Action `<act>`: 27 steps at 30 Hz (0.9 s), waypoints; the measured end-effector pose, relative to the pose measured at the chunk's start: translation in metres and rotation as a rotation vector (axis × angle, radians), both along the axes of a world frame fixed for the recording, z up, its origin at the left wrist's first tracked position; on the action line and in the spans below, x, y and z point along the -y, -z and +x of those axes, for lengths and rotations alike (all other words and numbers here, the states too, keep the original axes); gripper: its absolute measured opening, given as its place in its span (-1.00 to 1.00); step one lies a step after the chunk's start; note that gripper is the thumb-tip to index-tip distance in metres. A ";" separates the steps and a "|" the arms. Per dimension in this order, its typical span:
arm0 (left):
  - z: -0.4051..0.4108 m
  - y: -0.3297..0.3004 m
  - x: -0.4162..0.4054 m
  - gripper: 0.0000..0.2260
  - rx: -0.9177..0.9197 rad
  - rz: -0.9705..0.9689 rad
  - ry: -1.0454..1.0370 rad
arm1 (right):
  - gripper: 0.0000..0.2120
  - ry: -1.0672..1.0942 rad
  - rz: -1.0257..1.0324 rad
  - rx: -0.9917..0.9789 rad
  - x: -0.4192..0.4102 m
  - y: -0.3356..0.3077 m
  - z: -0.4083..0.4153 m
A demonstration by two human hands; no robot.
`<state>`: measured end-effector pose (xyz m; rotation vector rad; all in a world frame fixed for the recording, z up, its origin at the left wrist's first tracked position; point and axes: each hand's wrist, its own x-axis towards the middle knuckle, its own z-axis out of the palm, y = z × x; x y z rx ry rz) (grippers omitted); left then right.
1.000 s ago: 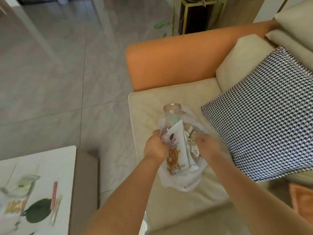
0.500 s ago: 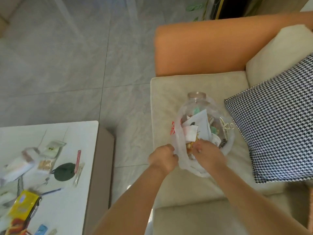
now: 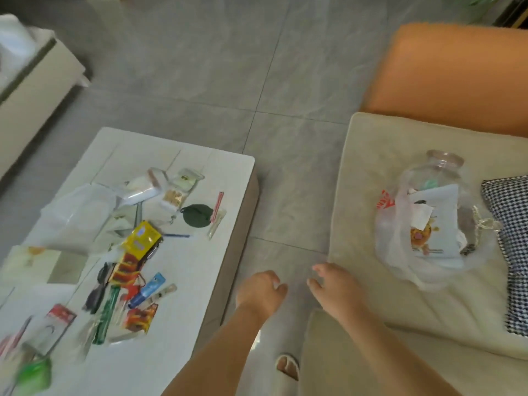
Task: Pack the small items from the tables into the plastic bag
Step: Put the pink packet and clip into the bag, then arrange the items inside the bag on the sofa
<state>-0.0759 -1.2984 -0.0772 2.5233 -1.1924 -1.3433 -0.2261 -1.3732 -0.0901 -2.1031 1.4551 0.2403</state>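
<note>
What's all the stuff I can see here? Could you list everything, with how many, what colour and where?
Plastic bag: one, clear, on the sofa seat, holding a glass jar and a white tube.
Glass jar: one, clear, neck sticking out of the bag's far end.
White tube: one, white with orange print, inside the bag.
Small items: many, mixed colours, scattered on the table.
Yellow box: one, mid-table.
Dark green round pouch: one, towards the table's right edge.
Table: one, white, left.
Sofa: one, cream seat, orange arm.
Checked cushion: one, black and white, right edge.
Left hand: empty, over the floor.
Right hand: empty, fingers loose.
</note>
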 end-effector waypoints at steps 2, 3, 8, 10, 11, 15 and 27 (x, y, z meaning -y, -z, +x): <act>0.026 0.002 -0.034 -0.70 -0.002 0.023 -0.068 | -0.63 -0.055 0.037 0.005 -0.027 0.003 0.028; 0.039 0.003 -0.051 -0.70 0.001 0.036 -0.101 | -0.62 -0.088 0.064 0.002 -0.041 0.006 0.042; 0.106 0.011 -0.139 -0.73 0.019 0.058 -0.302 | -0.64 -0.220 0.137 0.008 -0.113 0.015 0.116; 0.131 0.015 -0.174 -0.71 0.020 0.069 -0.364 | -0.64 -0.276 0.152 0.007 -0.139 0.017 0.145; 0.142 0.018 -0.192 -0.70 0.024 0.076 -0.392 | -0.65 -0.304 0.158 0.008 -0.152 0.017 0.160; 0.184 0.029 -0.255 -0.70 0.042 0.095 -0.510 | -0.67 -0.430 0.174 -0.006 -0.195 0.020 0.211; 0.269 0.085 -0.362 -0.68 0.042 0.082 -0.734 | -0.58 -0.645 0.205 -0.127 -0.269 0.076 0.321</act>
